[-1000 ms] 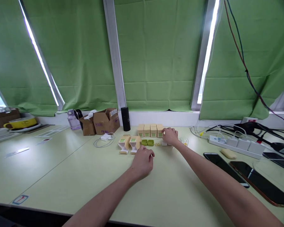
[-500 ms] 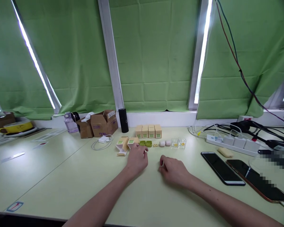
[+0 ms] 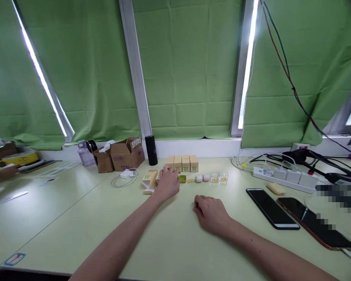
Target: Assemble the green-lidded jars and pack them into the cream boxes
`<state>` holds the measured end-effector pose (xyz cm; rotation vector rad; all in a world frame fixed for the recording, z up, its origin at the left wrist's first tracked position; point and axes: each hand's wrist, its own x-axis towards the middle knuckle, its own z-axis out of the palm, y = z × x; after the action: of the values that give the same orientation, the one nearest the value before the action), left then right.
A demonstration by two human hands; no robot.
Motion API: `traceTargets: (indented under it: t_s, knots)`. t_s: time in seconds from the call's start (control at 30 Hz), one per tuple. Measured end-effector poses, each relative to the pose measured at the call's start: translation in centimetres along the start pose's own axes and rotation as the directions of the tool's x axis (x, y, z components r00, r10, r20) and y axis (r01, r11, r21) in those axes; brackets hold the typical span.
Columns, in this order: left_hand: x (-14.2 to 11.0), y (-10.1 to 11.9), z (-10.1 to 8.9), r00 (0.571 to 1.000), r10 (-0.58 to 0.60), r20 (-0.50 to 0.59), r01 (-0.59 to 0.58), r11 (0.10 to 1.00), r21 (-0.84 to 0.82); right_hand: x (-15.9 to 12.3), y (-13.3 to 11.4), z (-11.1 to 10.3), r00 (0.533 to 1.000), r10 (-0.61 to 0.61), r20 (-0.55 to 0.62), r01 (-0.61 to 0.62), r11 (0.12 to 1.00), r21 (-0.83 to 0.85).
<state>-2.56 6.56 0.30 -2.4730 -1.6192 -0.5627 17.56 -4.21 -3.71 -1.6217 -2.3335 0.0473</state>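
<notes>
My left hand point(image 3: 169, 182) is stretched over the front row of small things, its fingers apart and reaching toward the small cardboard boxes point(image 3: 181, 163). It partly covers one of two opened boxes point(image 3: 149, 180) and part of the green pieces, of which one green piece point(image 3: 182, 178) shows beside it. I see nothing held in it, though its fingertips are partly hidden. My right hand point(image 3: 210, 212) rests on the table, loosely curled, holding nothing visible. Beyond it lie tiny yellow parts point(image 3: 190, 180), two pale rounded pieces point(image 3: 199, 178) and two clear containers point(image 3: 214, 178) with yellow centres.
A black cylinder point(image 3: 151, 150), larger cartons point(image 3: 127, 155) and a white charger with cable point(image 3: 125, 174) stand back left. Two phones point(image 3: 272, 208), a power strip point(image 3: 285, 179) and tangled cables lie right. Another person's hand point(image 3: 6, 173) shows at the left edge.
My left hand has moved forward, from before the green pieces to over the opened box, its fingers extending. My right hand stays about where it was. Another person's hand has appeared at far left.
</notes>
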Motion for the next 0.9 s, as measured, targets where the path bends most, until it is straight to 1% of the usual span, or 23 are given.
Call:
traceTargets:
  t_s: [0.1, 0.23, 0.33, 0.4, 0.5, 0.63, 0.7, 0.77, 0.9]
  knots:
    - [1.8, 0.6, 1.2, 0.998, 0.018, 0.065, -0.019, 1.0, 0.014, 0.0, 0.1, 0.0, 1.0, -0.01, -0.003, 0.01, 1.0, 0.002]
    - [3.8, 0.4, 2.5, 0.986, 0.003, 0.164, -0.001, 1.0, -0.011, 0.1, 0.3, 0.1, 1.0, -0.014, -0.004, 0.014, 1.0, 0.002]
    - [4.3, 0.0, 3.1, 0.982, -0.01, 0.188, 0.016, 0.999, -0.032, 0.1, 0.4, 0.1, 1.0, -0.018, 0.002, 0.018, 1.0, 0.009]
    - [4.1, 0.0, 3.3, 0.985, 0.0, 0.175, 0.009, 0.999, -0.047, 0.1, 0.4, 0.1, 1.0, -0.016, 0.003, 0.016, 1.0, 0.013]
    - [3.5, 0.4, 2.9, 0.993, 0.031, 0.113, -0.022, 0.997, -0.073, 0.0, 0.4, 0.0, 1.0, -0.009, 0.004, 0.009, 0.999, 0.033]
    - [2.0, 1.6, 1.5, 0.996, 0.091, 0.011, -0.089, 0.99, -0.108, 0.0, 0.7, -0.1, 1.0, 0.026, -0.008, -0.025, 0.993, 0.113]
    - [0.8, 2.3, 0.6, 0.99, 0.141, -0.029, -0.143, 0.98, -0.135, 0.2, 1.1, 0.0, 0.998, 0.06, -0.025, -0.055, 0.983, 0.172]
    - [-0.8, 3.0, -0.5, 0.975, 0.204, -0.084, -0.219, 0.944, -0.249, 0.4, 1.6, 0.0, 0.994, 0.097, -0.041, -0.085, 0.968, 0.235]
    - [-4.1, 4.2, -2.1, 0.953, 0.261, -0.156, -0.3, 0.887, -0.35, 0.6, 2.4, -0.3, 0.986, 0.146, -0.084, -0.109, 0.932, 0.345]
